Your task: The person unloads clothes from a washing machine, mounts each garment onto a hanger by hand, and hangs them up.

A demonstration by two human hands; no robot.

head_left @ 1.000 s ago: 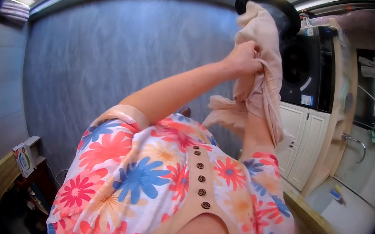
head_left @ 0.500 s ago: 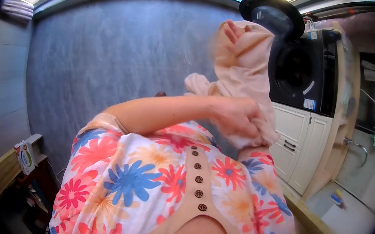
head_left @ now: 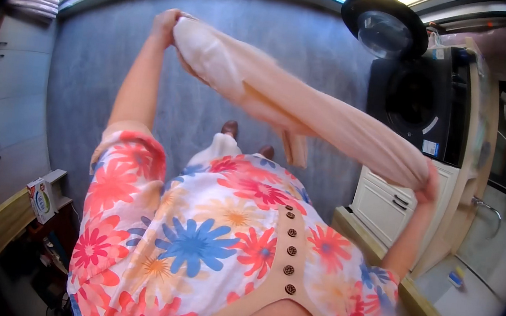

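A pale pink-beige cloth garment (head_left: 309, 105) stretches slantwise in front of me, high at the left and lower at the right. My left hand (head_left: 167, 26), on an outstretched arm, is closed on its upper left end. At the lower right end, my right hand (head_left: 430, 183) grips the gathered fabric, with the fingers partly hidden. A short flap of the same cloth hangs from the middle. Its exact cut is hard to make out in the folds.
Right of me is a black front-loading washing machine (head_left: 410, 101) with its round door (head_left: 385, 28) swung open, above a white cabinet (head_left: 384, 207). A tap (head_left: 489, 213) and basin lie farther right. Pale cabinets (head_left: 18, 94) line the left side of the grey floor (head_left: 113, 67).
The garment was bunched over my right forearm, with my left arm crossed over to it. Now my hands are wide apart, my left far out to the left, and the cloth spans between them.
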